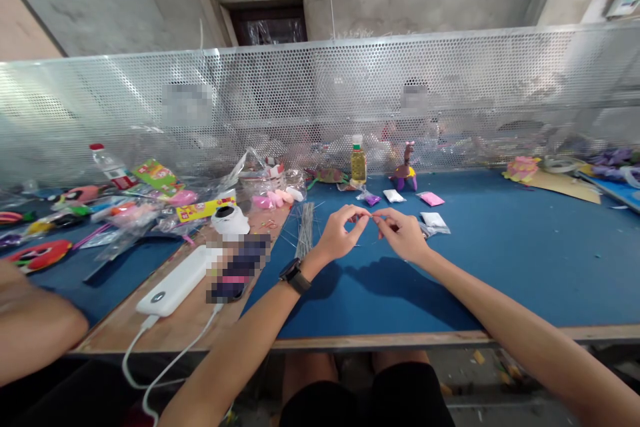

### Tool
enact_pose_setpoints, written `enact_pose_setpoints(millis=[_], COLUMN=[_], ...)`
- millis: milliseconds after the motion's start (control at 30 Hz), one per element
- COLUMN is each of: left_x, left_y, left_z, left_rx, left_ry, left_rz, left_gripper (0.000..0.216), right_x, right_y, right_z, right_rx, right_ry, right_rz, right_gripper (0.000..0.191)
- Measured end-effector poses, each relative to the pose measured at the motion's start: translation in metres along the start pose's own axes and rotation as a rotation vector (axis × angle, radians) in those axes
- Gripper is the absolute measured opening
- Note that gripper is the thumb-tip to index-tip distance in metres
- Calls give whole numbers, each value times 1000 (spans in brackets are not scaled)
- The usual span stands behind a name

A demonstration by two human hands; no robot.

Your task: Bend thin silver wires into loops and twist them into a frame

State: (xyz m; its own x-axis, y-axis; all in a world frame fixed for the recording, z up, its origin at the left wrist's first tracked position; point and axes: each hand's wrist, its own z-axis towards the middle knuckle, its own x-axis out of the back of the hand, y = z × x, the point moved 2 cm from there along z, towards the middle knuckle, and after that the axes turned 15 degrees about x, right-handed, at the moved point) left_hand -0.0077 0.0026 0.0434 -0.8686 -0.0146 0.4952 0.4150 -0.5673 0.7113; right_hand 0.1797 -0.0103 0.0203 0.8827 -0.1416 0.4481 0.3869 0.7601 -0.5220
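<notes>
Above the blue table top, my left hand (344, 232) and my right hand (403, 235) meet fingertip to fingertip, each closed in a pinch. Between them is a tiny reddish bit, too small to name. A black watch is on my left wrist. Left of that hand lies a bundle of thin grey wires (306, 225). Just behind my hands lie a purple packet (373, 199), a white packet (394, 195) and a pink packet (431, 199). Another white packet (435, 222) rests close to my right hand, partly hidden by it.
A bottle of yellow liquid (358, 168) and a brown-and-purple animal figure (406, 170) stand by the perforated metal screen (320, 93). At left are a white power bank (177, 283), a cabled phone (240, 270), colourful craft pieces and another person's arm (37, 320).
</notes>
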Motion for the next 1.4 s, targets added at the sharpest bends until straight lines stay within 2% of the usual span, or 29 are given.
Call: enact_pose_setpoints(millis=[267,633,867,1067,1400], left_x=[-2,-2,-1,-8,-12], left_y=[-4,-9,-33,-48,-54], left_z=[0,2,6,5,5], left_rx=[-55,-116,-162,-112,-79], left_ry=[-20,-69,-250,-419,-445], left_rz=[20,57,273,481,406], left_gripper=[19,16,18,21,22], right_x=[1,1,-5,-14,-15], right_y=[-3,3,25,43,46], right_z=[2,1,-1,-5,-6], right_rx=[-23,33,3,-38,-94], right_ry=[48,0,-203,-391,-485], right_rz=[42,-44,-65,-154,-249], right_gripper=[30,26,21,14,15])
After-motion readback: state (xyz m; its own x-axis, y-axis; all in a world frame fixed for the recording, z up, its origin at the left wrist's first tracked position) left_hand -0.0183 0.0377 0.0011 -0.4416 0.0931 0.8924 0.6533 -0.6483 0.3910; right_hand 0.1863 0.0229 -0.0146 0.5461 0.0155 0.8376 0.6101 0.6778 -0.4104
